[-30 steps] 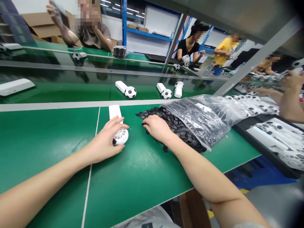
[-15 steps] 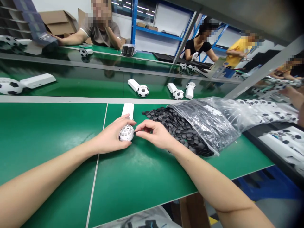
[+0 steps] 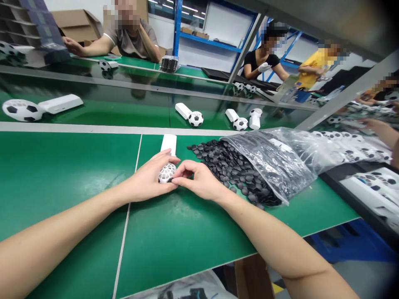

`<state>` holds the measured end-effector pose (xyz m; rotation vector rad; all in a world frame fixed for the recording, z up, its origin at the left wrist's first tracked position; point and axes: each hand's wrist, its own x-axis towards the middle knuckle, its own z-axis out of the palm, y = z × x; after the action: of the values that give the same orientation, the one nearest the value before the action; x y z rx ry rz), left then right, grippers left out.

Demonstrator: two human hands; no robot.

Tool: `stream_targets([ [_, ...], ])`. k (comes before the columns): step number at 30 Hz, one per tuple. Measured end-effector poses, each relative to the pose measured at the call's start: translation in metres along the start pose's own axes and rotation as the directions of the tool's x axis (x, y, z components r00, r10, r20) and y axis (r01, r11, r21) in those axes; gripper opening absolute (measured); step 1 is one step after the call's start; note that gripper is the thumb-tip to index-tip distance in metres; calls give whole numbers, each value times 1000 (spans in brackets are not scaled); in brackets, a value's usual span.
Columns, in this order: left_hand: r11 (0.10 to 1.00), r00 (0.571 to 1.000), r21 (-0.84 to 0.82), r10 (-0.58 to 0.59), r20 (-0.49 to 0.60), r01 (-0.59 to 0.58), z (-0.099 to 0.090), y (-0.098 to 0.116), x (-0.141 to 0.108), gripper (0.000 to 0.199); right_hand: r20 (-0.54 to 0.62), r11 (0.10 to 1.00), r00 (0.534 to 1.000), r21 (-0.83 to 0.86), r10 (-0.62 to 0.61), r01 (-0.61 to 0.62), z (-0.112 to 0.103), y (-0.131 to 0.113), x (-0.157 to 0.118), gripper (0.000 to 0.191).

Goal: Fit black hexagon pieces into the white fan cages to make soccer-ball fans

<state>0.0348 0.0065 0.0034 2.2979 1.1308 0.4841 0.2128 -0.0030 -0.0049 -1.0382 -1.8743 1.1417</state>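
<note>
Head cam: L hand [image 3: 149,176] is part-curled round the ball end of a white soccer-ball unit [image 3: 167,171] on the green worktop [image 3: 75,174], R hand [image 3: 201,179] has thumb & index pinched nearly together at the ball's R side, can't tell if anything's btwn the tips. Clear plastic bag [image 3: 276,160], mouth open, spills black pcs [image 3: 233,166] just R of the hands; black tray [image 3: 344,197] beyond holds white soccer-ball parts [image 3: 369,182]. Worktop's near edge runs diag. under R forearm, bare green L of L forearm, grey strip [image 3: 93,128] along far edge.
</note>
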Motion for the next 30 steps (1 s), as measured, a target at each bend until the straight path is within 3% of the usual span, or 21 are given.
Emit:
stream_targets([
  [6,999,1000,-33,25,-8,-25,1,1,1,38,12,997,999,71,38,-39,0,1,2,8],
  [12,998,999,-60,15,-45,-17,3,-3,2,41,-70,997,996,54,51,-47,7,5,2,9],
  [15,999,998,-50,2,-63,-5,4,-4,2,41,-57,999,997,9,50,-50,7,9,5,12],
  [18,999,996,-46,-33,-77,29,5,-2,2,50,-89,983,993,-174,-72,56,-3,15,14,15],
  [21,997,998,-61,-52,-45,49,6,0,1,62,-156,823,975,-566,-157,42,-21,24,24,29],
  [23,997,998,-59,-53,-35,51,7,-1,1,62,-157,651,984,-756,-79,-69,-31,31,27,42],
  [26,997,997,-54,-59,-45,56,7,-2,1,60,-80,475,997,-876,23,-81,-38,39,27,47],
  [30,997,998,-57,-48,-49,45,8,-4,1,58,-71,353,997,-933,-13,-62,-39,36,24,35],
])
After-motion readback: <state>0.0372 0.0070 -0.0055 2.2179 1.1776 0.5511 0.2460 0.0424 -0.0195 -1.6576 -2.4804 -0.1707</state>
